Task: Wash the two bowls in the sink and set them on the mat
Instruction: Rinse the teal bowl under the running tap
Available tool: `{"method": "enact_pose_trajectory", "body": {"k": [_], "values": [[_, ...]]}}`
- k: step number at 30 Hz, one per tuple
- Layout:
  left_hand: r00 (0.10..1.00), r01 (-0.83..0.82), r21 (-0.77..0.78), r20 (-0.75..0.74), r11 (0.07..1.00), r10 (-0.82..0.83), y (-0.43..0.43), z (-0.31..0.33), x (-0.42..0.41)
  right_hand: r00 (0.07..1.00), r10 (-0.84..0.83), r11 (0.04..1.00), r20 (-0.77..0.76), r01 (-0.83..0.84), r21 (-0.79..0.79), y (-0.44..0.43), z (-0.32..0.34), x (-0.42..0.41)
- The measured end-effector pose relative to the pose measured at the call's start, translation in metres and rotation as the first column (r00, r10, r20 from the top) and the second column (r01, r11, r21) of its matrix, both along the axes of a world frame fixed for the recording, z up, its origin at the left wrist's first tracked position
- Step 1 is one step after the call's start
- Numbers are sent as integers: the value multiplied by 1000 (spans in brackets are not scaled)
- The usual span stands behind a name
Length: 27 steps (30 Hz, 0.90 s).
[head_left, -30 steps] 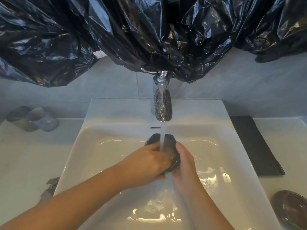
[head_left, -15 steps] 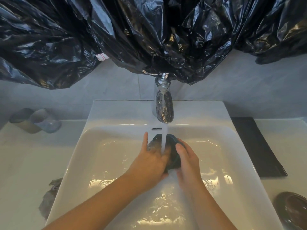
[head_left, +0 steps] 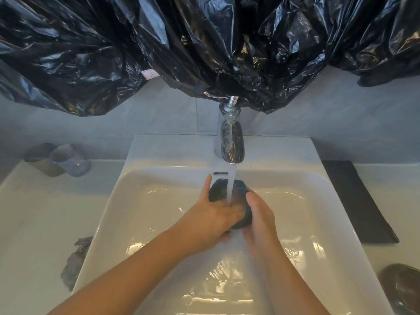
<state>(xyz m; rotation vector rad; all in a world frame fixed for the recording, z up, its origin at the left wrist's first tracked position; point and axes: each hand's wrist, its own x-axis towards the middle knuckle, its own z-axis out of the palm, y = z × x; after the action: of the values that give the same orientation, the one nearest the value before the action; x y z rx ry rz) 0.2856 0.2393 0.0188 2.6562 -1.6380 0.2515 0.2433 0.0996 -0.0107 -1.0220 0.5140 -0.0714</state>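
Now right hand [head_left: 259, 220] grips the bowl [head_left: 242, 189] by its rim (left hand [head_left: 210, 218] presses straight fingers inside).

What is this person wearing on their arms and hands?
Nothing that shows. Both forearms are bare to the picture's edge, with no sleeves. The left hand and right hand carry no gloves, rings, watch or bracelets in view.

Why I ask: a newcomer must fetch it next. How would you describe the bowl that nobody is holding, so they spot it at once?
From the white sink, go to the counter on its right, where a black mat lies. Nearer the person than the mat sits the brown bowl, untouched; the other bowl is between the left hand and right hand under the tap.
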Motion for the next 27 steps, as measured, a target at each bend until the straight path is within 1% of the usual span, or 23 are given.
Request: {"method": "enact_pose_trajectory", "body": {"k": [2,4,7,10,12,14,16,20,23,24,27], "values": [[999,-44,30,5,999,44,1,5,0,1000,15,1000,18,-15,6,-1,1,0],[992,-123,58,0,991,123,-1,7,-4,1000,10,1000,24,-9,-11,1,1,0],[959,-276,98,96,956,267,-5,2,-14,999,-35,999,9,35,-41,3,1,-2],[916,-385,150,184,911,356,-11,1,-26,999,-51,994,-5,50,-96,4,3,-2],[897,-420,154,221,894,383,-13,1,-33,998,-54,992,-19,52,-114,4,4,-2],[901,-408,111,211,906,380,-13,0,-38,998,-57,990,-23,53,-130,5,4,-2],[918,-374,75,173,924,357,-14,-1,-40,998,-54,987,-11,52,-152,4,4,-1],[945,-325,-25,23,945,326,-10,-7,-38,999,-44,988,6,44,-150,3,5,-1],[953,-266,-160,-191,951,235,-8,-11,-34,999,-37,990,2,36,-138,3,6,-2],[947,-266,-197,-237,944,218,-8,-10,-34,1000,-27,991,5,27,-130,3,7,-3],[907,-345,-236,-333,909,258,-11,-8,-35,999,6,995,36,-2,-100,4,7,-3]]}}
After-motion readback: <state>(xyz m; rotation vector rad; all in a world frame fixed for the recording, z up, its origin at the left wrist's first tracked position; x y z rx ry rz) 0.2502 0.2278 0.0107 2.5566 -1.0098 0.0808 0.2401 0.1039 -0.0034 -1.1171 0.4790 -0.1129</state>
